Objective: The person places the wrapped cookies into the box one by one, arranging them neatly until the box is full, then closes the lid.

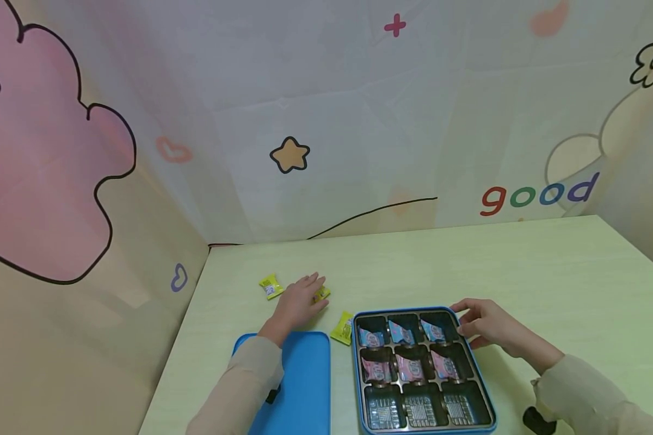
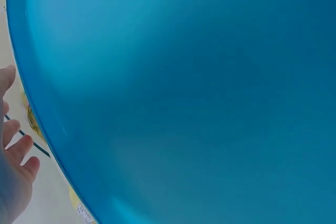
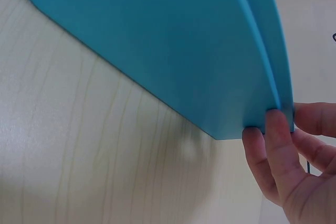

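Note:
Spread above the far end of the table, my left hand has its fingers mostly straight, over a small yellow wrapped packet that it partly covers. Another yellow packet lies left of it; a third yellow packet sits against the box's left side. My right hand holds the far right corner of a blue box, its fingers bent about that corner. The box's dark divided insert has blue packets in the back row and pink packets in the middle row. The front compartments show bare patterned bottoms.
A flat blue lid lies left of the box, under my left forearm; its surface fills most of the left wrist view. A printed cloth wall rises behind the pale wooden table, and another stands along its left side.

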The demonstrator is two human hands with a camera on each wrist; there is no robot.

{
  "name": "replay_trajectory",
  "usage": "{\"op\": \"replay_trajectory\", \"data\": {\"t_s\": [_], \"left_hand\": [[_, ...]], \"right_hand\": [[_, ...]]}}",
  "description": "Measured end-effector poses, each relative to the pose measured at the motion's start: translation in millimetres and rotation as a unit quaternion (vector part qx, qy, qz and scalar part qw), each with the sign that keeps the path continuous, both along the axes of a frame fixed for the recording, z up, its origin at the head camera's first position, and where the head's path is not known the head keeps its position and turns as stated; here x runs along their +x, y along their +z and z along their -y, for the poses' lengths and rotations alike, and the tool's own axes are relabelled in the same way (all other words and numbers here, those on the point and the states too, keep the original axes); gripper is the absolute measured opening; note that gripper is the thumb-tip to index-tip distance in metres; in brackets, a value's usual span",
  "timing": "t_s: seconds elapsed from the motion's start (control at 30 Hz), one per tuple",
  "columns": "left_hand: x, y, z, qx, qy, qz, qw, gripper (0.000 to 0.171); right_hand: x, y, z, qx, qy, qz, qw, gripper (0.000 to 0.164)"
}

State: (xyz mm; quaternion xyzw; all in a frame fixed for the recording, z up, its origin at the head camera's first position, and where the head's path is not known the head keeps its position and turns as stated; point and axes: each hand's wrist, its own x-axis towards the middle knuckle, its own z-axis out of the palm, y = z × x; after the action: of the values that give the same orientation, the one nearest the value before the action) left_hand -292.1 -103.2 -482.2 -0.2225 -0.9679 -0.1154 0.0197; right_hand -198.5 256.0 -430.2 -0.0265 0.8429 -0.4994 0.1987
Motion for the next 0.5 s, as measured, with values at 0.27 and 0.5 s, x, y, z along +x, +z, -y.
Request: {"op": "replay_trajectory", "data": {"t_s": [0.27, 0.5], "left_hand": [[-2.2, -1.0, 0.4, -0.008, 0.003, 0.021, 0.9997, 0.053], [-2.1, -2.4, 2.1, -0.004, 0.019, 0.028, 0.9994, 0.051]], "right_hand": [[0.2, -0.3, 0.7, -0.001, -0.002, 0.0, 1.0, 0.045], [0.3, -0.3, 0.4, -0.001, -0.003, 0.0, 1.0, 0.045]]}}
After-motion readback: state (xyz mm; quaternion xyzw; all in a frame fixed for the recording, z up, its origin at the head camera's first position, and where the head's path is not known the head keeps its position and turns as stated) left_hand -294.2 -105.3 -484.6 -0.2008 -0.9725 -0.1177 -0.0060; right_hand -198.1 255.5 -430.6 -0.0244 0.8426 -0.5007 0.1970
